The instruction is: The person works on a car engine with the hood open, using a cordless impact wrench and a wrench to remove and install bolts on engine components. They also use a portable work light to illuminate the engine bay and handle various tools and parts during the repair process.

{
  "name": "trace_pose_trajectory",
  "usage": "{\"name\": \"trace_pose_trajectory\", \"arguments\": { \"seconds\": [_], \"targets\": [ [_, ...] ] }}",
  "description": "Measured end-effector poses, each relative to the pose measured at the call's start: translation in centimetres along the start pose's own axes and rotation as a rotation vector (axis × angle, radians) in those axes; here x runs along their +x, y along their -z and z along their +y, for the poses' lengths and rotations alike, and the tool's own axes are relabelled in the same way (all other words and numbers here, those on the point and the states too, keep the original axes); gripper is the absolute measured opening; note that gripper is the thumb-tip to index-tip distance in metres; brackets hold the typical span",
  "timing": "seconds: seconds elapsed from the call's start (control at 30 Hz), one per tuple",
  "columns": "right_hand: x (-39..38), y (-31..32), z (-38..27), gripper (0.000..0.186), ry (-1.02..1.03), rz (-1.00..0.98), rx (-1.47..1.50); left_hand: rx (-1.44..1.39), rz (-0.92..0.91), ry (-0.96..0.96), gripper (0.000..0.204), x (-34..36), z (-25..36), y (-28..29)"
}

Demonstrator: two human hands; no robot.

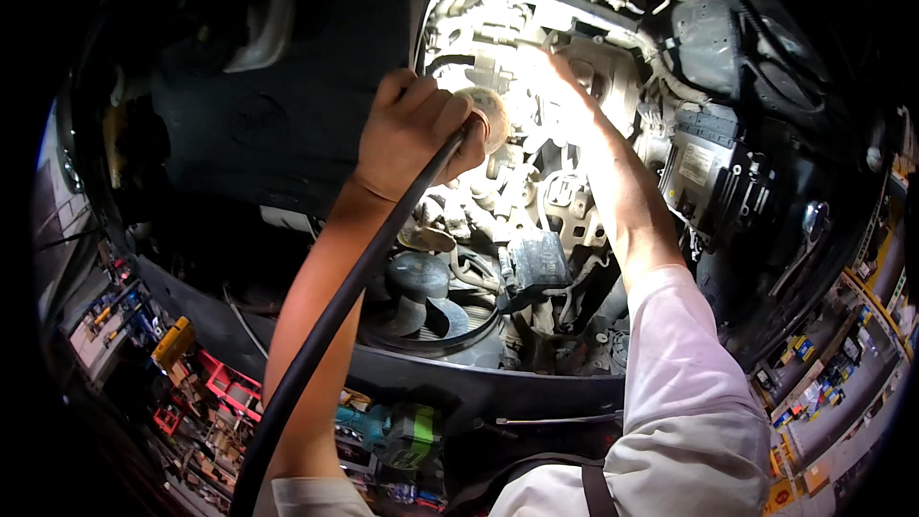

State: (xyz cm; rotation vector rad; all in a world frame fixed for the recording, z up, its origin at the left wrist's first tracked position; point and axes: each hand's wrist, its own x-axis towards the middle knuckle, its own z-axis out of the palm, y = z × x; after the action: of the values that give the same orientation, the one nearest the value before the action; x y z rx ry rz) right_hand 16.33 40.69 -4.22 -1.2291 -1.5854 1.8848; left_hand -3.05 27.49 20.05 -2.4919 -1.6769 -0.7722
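My left hand [416, 124] is wrapped round a thick black hose [330, 325], close to a pale, round end piece [493, 115] just past the fingers. From the hand the hose curves down across my left forearm to the lower edge. My right arm reaches far into the engine bay, and the right hand [550, 67] is over the upper part of the engine [603, 72]. Strong glare washes out its fingers, so their grip and anything in them are hidden.
Left of the engine lies a broad dark cover [258, 124]. A fan [421, 282] sits nearer me, beside a black box [539, 258]. On the right are a labelled module [704, 163] and a ratchet [812, 225]. A teal power tool [392, 431] lies below the front edge.
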Motion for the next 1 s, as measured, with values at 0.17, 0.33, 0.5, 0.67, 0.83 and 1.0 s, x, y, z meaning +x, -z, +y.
{"name": "trace_pose_trajectory", "arguments": {
  "seconds": [0.17, 0.33, 0.5, 0.67, 0.83, 1.0],
  "targets": [
    [-3.7, -3.5, -5.5, 0.030, -0.055, 0.222, -0.259, 0.038, -0.017, 0.021, 0.014, -0.8, 0.0, 1.0],
    [-12.3, -7.6, -18.8, 0.027, 0.499, 0.462, -0.211, 0.044, 0.011, 0.039, 0.013, -0.2, 0.1, 1.8],
    [-22.5, -13.7, -31.4, 0.031, 0.786, 0.117, -0.391, 0.241, -0.322, 0.105, 0.027, 0.1, 1.2, 4.1],
    [-22.4, -14.0, -33.3, 0.022, 0.740, 0.257, -0.537, -0.184, -0.248, 0.471, 0.030, 2.5, 0.7, 2.4],
    [-20.9, -14.0, -37.4, 0.024, 0.857, 0.382, -0.381, -0.003, -0.114, 0.459, 0.030, 5.5, -4.8, 5.4],
    [-22.0, -13.5, -37.4, 0.026, 0.866, 0.396, -0.513, 0.209, 0.296, 0.331, 0.039, 9.1, -11.0, 5.5]
  ]
}}
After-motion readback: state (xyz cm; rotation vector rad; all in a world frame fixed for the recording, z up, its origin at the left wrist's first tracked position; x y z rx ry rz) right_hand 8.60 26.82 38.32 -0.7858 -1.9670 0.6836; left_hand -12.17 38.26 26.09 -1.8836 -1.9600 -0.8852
